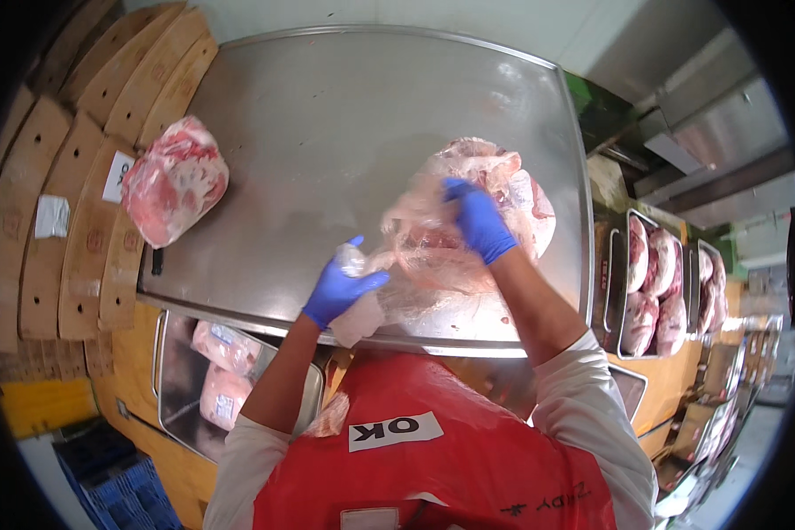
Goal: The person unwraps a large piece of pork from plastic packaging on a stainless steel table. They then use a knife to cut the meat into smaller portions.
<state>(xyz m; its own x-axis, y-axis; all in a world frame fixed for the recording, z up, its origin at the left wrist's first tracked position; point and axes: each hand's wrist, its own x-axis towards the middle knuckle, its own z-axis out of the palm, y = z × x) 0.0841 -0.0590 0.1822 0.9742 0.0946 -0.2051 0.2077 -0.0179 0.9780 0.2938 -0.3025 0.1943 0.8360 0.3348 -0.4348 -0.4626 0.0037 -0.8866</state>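
Observation:
A large piece of raw meat lies on the right part of the steel table, pink and white with fat. Loose clear plastic wrap covers its near left side and spreads toward the table's front edge. My right hand, in a blue glove, is over the meat with its fingers bent onto the wrap, which looks smeared by motion there. My left hand, also blue-gloved, grips a bunched end of the wrap near the front edge. Some of that plastic hangs below the left hand.
Another piece of meat sits at the table's left edge, beside stacked cardboard boxes. Below the front left edge, a steel tub holds wrapped meat. Trays of meat stand to the right. A blue pallet stack is at lower left.

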